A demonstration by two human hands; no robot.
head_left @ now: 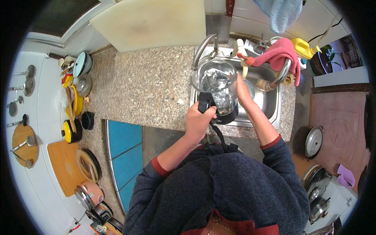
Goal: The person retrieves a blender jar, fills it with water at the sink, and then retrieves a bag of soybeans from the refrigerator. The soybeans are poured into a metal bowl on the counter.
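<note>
A clear glass jug (223,98) with a black handle and black base is tilted over the near left edge of the steel sink (265,108). My left hand (197,119) is wrapped around its handle (204,102). On the far side, my right hand (243,91) bears against the glass wall, with some of its fingers hidden behind the jug. Bright reflections in the glass make it hard to tell what is inside. The curved steel faucet (202,47) arches close to the jug's rim.
A pink cloth (282,54) drapes over a second curved pipe (284,73) at the sink's right. Behind stands a yellow bottle (302,48). Granite counter (147,85) extends left to stacked bowls (82,64) and a yellow-lidded pot (69,132). A pale board (152,23) leans at the back.
</note>
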